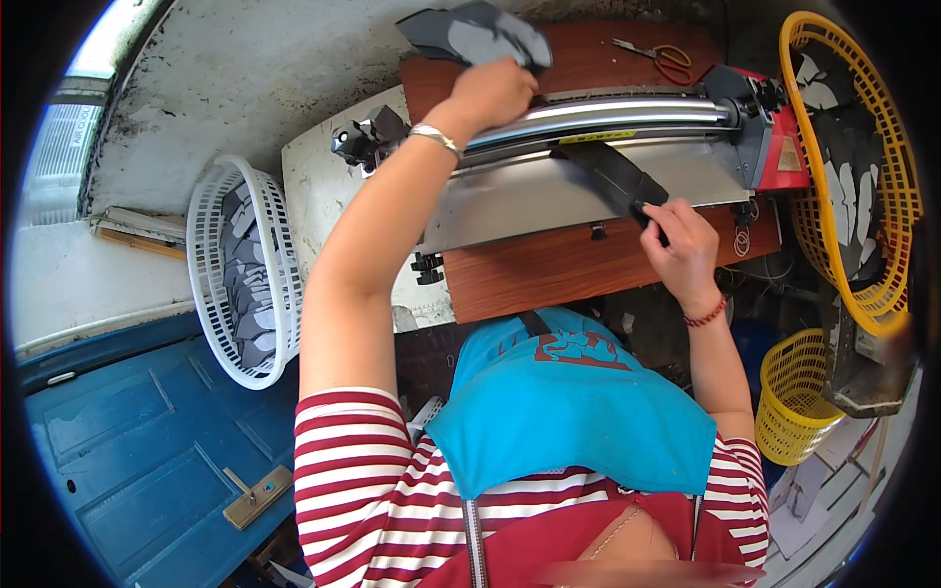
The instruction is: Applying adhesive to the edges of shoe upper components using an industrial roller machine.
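Holding cut pieces (477,34), roller machine (598,147), white basket (245,269)

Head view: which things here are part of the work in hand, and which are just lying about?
In use:
roller machine
dark strip, right hand
dark cut pieces, left hand
baskets of pieces

Lying about:
scissors
small yellow basket

Small workshop: roller machine (588,147) on wooden bench (578,265), baskets of cut pieces (245,269), scissors (659,57).
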`<state>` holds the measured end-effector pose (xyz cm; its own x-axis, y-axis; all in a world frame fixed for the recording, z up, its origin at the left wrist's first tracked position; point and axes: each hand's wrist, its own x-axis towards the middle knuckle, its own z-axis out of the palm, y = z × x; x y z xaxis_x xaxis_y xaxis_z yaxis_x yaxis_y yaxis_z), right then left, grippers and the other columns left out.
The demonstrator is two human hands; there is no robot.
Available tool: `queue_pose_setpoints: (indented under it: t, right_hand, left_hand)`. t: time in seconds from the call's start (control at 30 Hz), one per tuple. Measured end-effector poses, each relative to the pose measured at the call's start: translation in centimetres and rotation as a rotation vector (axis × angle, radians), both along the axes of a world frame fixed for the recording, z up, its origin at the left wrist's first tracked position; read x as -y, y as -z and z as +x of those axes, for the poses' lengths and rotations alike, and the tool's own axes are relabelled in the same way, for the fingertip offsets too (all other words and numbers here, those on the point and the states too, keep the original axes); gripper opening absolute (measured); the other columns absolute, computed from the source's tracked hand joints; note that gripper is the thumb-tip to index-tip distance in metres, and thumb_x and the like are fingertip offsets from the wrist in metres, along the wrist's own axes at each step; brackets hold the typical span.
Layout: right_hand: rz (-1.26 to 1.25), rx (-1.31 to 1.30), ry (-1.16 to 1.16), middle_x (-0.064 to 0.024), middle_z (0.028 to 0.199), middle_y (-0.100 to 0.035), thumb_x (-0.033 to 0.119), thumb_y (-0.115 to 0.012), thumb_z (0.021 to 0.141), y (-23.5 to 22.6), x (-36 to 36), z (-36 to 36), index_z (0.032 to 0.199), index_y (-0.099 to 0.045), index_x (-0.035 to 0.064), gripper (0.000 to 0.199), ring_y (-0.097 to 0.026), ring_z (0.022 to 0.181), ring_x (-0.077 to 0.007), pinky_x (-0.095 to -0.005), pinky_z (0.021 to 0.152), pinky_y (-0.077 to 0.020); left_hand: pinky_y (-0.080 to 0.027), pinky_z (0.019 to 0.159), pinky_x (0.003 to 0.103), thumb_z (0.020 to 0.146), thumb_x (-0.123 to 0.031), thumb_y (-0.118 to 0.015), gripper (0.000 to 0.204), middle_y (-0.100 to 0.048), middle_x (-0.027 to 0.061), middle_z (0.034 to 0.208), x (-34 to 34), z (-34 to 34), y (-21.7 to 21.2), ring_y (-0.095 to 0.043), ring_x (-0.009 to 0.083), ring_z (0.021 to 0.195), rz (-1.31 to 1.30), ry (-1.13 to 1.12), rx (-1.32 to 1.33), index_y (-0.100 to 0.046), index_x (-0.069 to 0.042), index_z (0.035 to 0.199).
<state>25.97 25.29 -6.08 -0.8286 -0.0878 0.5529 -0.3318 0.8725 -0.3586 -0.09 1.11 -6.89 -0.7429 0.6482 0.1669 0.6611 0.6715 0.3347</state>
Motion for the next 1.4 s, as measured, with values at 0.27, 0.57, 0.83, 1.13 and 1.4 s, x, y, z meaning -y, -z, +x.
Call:
queue_pose_setpoints:
  t: [0.27,0.57,0.83,1.13,1.4]
  right_hand:
    - [0.083,0.037,-0.056,-0.0045,0.089,-0.064,0.002,-0.072,0.080,2.8,0.5,-2.6,0.102,-0.072,0.0078,0.023,-0.064,0.079,-0.0250,-0.0380,0.071,-0.0475]
    - [-0.053,0.026,-0.170,-0.0058,0.087,-0.067,-0.003,-0.070,0.079,1.7,1.7,0.1,0.103,-0.072,0.0064,0.026,-0.064,0.072,-0.0255,-0.0369,0.065,-0.0473]
    - [-0.189,0.166,-0.177,-0.0074,0.082,-0.066,-0.004,-0.069,0.080,3.6,2.0,3.2,0.105,-0.072,0.0067,0.027,-0.061,0.066,-0.0255,-0.0373,0.061,-0.0473]
    - [-0.184,0.285,-0.283,-0.0079,0.080,-0.064,0.000,-0.068,0.082,5.6,4.8,3.1,0.104,-0.072,0.0094,0.025,-0.061,0.067,-0.0288,-0.0388,0.061,-0.0479]
    - [-0.205,0.268,-0.169,-0.0087,0.078,-0.063,0.002,-0.069,0.081,4.8,6.5,2.9,0.101,-0.073,0.0102,0.022,-0.065,0.069,-0.0300,-0.0410,0.060,-0.0518]
  left_hand:
    - [-0.055,0.077,0.040,0.084,-0.049,-0.065,0.045,-0.076,0.0139,0.088,-4.3,-1.2,-1.9,-0.071,0.0294,0.081,-0.233,-0.131,0.431,-0.082,-0.008,0.090]
    - [-0.056,0.066,0.035,0.079,-0.018,-0.083,0.022,-0.072,0.0084,0.080,-3.8,-4.4,-3.1,-0.071,0.0189,0.074,0.464,-0.423,0.530,-0.074,-0.002,0.090]
    - [-0.059,0.062,0.037,0.078,-0.010,-0.081,0.015,-0.067,0.0058,0.080,-0.7,-1.2,-11.4,-0.068,0.0167,0.073,0.923,-0.392,0.721,-0.066,-0.008,0.082]
    - [-0.061,0.057,0.031,0.086,-0.007,-0.076,0.021,-0.072,0.0067,0.089,23.5,4.3,-19.7,-0.071,0.0156,0.072,1.240,-0.472,0.307,-0.065,-0.004,0.104]
    - [-0.049,0.071,0.031,0.085,-0.012,-0.077,0.019,-0.067,0.0068,0.083,42.5,5.9,-18.0,-0.058,0.0172,0.073,0.283,-0.696,-0.580,-0.066,0.001,0.094]
